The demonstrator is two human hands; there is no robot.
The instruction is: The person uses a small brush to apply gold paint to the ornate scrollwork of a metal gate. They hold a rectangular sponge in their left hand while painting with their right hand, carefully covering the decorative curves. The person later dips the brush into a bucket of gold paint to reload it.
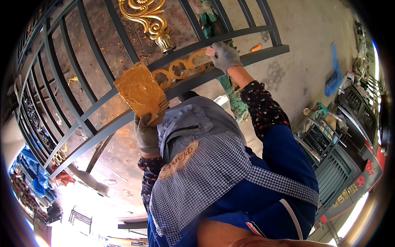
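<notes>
My left hand (147,135), in a grey glove, grips the lower end of a squarish slab coated in gold paint (140,90); what lies under the paint is hidden. The slab is held in front of a dark grey metal railing (181,87). Pinched in my gloved right hand (226,57) is a small pink block (210,51), perhaps a sponge. It is at the right end of a row of gold ring ornaments (180,69) set between two rails; whether it touches them I cannot tell. Above the rings, a shiny gold scroll ornament (154,24) sits among the bars.
An orange-handled tool (256,47) lies on the floor beyond the railing. To the right are a blue bag (332,82) and stacked dark metal panels (335,173). More railing bars (53,82) curve away to the left, near blue sheeting (38,175).
</notes>
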